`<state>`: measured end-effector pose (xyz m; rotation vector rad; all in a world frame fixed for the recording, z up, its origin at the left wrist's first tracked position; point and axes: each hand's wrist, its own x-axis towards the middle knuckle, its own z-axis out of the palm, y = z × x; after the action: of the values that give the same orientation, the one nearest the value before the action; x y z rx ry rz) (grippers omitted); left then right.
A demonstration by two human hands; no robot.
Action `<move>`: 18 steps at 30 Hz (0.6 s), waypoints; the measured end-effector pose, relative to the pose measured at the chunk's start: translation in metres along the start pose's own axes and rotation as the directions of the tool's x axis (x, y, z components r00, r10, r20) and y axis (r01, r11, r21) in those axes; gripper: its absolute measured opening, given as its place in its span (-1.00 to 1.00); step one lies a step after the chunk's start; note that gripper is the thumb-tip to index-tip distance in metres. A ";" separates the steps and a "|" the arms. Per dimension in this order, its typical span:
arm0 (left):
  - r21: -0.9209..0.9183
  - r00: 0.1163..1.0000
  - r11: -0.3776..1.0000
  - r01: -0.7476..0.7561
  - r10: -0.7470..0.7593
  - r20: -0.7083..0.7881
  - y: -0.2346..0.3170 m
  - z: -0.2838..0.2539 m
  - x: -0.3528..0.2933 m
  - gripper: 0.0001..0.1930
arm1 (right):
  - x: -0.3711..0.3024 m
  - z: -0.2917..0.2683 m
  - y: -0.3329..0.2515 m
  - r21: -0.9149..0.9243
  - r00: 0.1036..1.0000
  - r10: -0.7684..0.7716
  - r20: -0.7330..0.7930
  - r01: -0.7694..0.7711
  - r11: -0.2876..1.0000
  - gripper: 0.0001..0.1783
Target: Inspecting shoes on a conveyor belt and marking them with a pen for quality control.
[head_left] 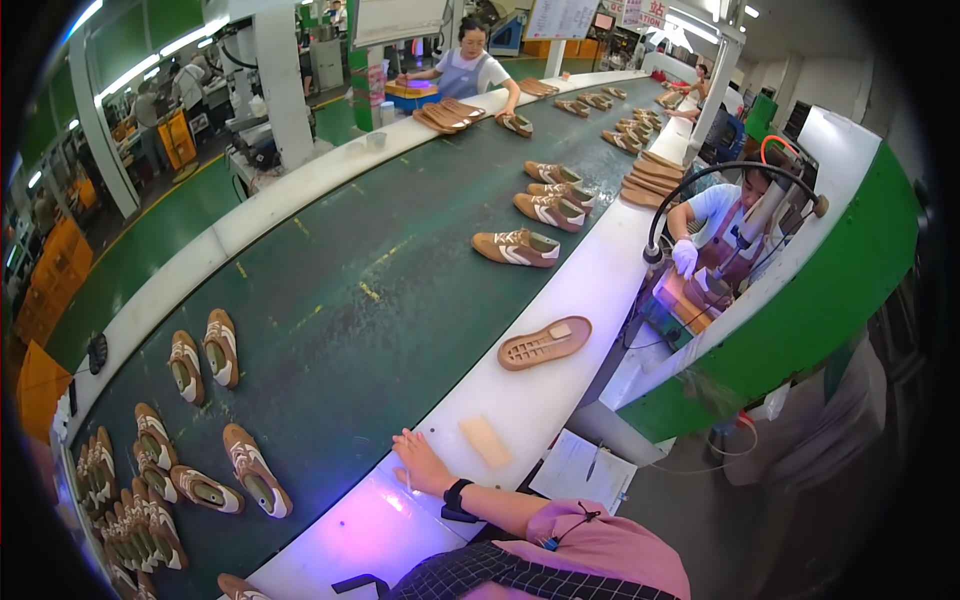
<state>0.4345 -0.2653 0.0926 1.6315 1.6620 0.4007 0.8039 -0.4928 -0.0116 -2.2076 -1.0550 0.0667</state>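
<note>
My right hand (422, 464) rests on the white ledge (390, 535) beside a green conveyor belt (340, 370), its fingers apart and holding nothing. A dark watch (457, 494) is on that wrist, below a pink sleeve. Just right of the hand lies a flat beige rectangular piece (485, 441). Farther along the ledge is a tan shoe sole (546, 343), its gridded inside facing up. Purple light falls on the ledge near the hand. A brown sneaker (256, 470) with white laces stands on the belt to the left. My left hand is not in view.
Several brown sneakers (130, 525) crowd the belt's left end; others (540, 210) stand farther up. Stacked soles (655, 180) line the ledge. A green-and-white machine (770, 340) stands at right, near a gloved co-worker (712, 225). Another co-worker (472, 70) touches a shoe across the belt.
</note>
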 end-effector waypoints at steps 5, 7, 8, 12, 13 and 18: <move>-0.023 1.000 1.000 -0.003 0.002 -0.024 -0.023 -0.016 0.006 -0.63 | 0.002 0.004 0.001 -0.028 1.000 0.025 -0.009 -0.025 0.999 -0.47; -0.037 0.999 0.999 0.000 -0.002 -0.034 -0.037 -0.025 0.008 -0.63 | 0.001 0.007 -0.001 -0.054 0.999 0.040 -0.010 -0.040 0.998 -0.46; -0.042 0.999 0.999 0.001 -0.003 -0.042 -0.044 -0.030 0.008 -0.63 | 0.001 0.009 -0.003 -0.024 0.998 0.057 -0.027 -0.058 0.998 -0.48; -0.118 0.997 0.993 0.007 -0.016 -0.075 -0.063 -0.045 0.004 -0.64 | -0.003 0.021 -0.019 -0.028 0.980 0.185 -0.078 -0.187 0.982 -0.39; -0.185 0.996 0.983 0.007 -0.023 -0.084 -0.065 -0.047 0.003 -0.65 | -0.006 0.024 -0.025 -0.028 0.974 0.215 -0.076 -0.218 0.976 -0.39; -0.270 0.993 0.963 -0.025 -0.007 -0.118 -0.070 -0.055 -0.002 -0.55 | -0.038 0.042 -0.050 -0.040 0.955 0.278 -0.102 -0.283 0.958 -0.38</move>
<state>0.3465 -0.2609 0.0812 1.4355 1.6055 0.7096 0.7317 -0.4743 -0.0233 -2.3713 -0.6932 0.0585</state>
